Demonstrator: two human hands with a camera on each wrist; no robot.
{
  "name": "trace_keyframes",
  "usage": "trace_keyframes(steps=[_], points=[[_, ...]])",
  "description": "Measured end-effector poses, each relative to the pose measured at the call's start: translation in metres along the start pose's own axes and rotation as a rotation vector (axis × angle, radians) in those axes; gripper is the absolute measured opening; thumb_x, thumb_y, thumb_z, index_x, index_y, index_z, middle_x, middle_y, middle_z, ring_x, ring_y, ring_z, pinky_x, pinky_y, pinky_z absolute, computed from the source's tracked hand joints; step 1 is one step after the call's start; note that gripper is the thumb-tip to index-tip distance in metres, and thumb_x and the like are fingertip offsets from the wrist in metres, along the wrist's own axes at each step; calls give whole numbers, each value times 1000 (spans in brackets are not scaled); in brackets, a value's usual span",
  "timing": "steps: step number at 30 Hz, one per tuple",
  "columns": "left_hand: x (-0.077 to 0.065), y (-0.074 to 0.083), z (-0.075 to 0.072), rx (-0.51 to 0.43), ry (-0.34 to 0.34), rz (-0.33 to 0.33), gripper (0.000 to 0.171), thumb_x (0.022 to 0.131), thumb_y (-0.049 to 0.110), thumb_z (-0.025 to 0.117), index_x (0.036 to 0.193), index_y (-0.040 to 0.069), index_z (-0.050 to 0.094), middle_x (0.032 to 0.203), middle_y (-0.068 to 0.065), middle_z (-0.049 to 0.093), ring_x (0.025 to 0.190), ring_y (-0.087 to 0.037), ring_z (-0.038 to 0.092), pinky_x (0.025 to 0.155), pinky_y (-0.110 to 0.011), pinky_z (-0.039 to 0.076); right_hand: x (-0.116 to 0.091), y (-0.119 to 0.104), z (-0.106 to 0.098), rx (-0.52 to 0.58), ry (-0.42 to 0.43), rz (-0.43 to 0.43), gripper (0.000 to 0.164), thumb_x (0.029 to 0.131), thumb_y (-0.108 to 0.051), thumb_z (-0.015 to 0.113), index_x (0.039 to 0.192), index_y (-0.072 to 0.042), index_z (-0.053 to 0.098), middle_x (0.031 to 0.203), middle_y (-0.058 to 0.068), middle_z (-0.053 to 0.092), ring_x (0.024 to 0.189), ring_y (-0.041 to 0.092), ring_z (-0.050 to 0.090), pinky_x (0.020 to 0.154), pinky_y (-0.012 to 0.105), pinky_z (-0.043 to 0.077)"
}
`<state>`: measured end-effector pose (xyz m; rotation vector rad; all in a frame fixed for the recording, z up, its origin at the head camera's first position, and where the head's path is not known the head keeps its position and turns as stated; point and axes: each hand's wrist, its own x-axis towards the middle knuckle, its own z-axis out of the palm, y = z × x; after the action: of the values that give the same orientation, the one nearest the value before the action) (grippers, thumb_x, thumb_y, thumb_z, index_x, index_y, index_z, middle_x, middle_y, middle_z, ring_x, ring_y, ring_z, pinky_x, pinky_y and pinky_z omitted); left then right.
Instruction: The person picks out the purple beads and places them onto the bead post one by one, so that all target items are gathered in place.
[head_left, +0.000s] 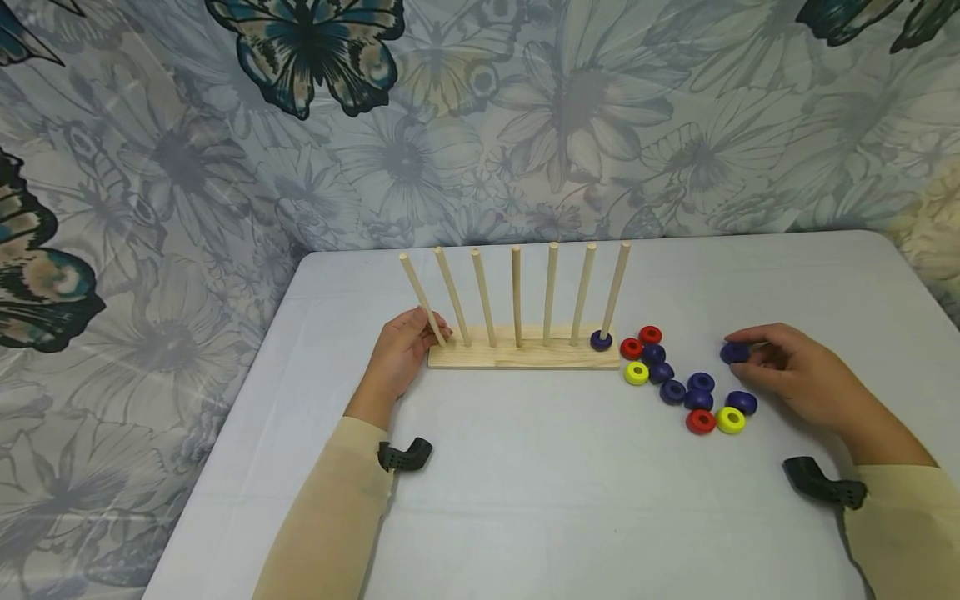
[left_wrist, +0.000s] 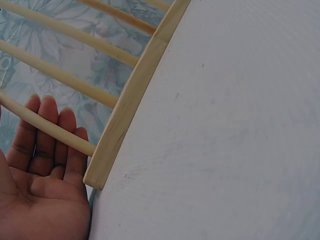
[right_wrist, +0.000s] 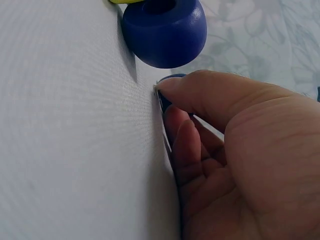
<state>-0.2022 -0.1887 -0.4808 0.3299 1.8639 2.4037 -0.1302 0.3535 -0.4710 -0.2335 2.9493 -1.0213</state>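
Note:
A wooden peg rack [head_left: 517,358] has several upright pegs. One blue bead [head_left: 601,341] sits at the base of its rightmost peg. My left hand [head_left: 405,346] is at the rack's left end, its fingers [left_wrist: 47,130] extended behind the leftmost peg [left_wrist: 55,131], the palm facing it. To the right of the rack, my right hand [head_left: 806,375] pinches a blue bead [head_left: 734,352] between thumb and fingertips, low over the table. The thumb hides most of this bead in the right wrist view, where another blue bead [right_wrist: 167,35] stands just beyond the fingertips.
Loose beads lie between the rack and my right hand: several blue ones [head_left: 672,392], red ones [head_left: 701,422] and yellow ones [head_left: 731,420]. They rest on a white-covered table [head_left: 540,500]. Behind it hangs a flowered cloth [head_left: 480,167] with butterflies.

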Motion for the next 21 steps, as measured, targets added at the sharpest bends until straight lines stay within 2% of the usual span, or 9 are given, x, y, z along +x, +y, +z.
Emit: trace_keyframes(steps=[7,16,21], points=[[0,-2,-1,5,-6,2,43,103,52,69,102,10,76,102,-6,70,103,-21,70,97,-33,56,0,1,-1,10,7,8,38,101,-7,79,137,0,66,109,14,65,87,16,55,68,13,43],[1,-3,-3,8,-8,0,47,100,57,71,102,10,76,102,-6,70,104,-22,70,98,-33,56,-3,-1,-2,44,26,25,37,102,-9,78,137,-1,66,105,12,63,87,11,53,69,13,42],[1,-2,-2,4,-14,3,46,102,55,70,101,10,76,102,-7,69,104,-22,69,98,-34,56,-3,-3,-2,57,27,39,38,103,-11,79,137,0,65,106,12,63,88,10,52,68,13,42]])
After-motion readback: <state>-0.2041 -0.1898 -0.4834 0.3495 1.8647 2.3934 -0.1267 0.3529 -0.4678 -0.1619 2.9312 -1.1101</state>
